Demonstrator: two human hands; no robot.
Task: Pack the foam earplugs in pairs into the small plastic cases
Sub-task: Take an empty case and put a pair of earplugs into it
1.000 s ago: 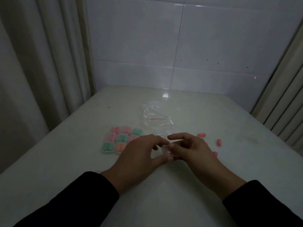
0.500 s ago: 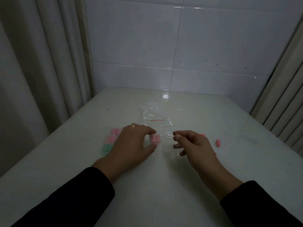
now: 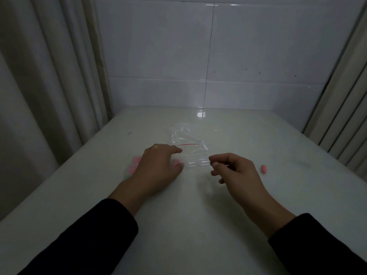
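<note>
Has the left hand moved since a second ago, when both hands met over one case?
Yes. The left hand has gone left and away, holding a case with pink earplugs beside the clear plastic bag, near the filled cases.

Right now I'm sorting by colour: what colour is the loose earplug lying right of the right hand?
Pink; the loose earplug shows in the head view.
</note>
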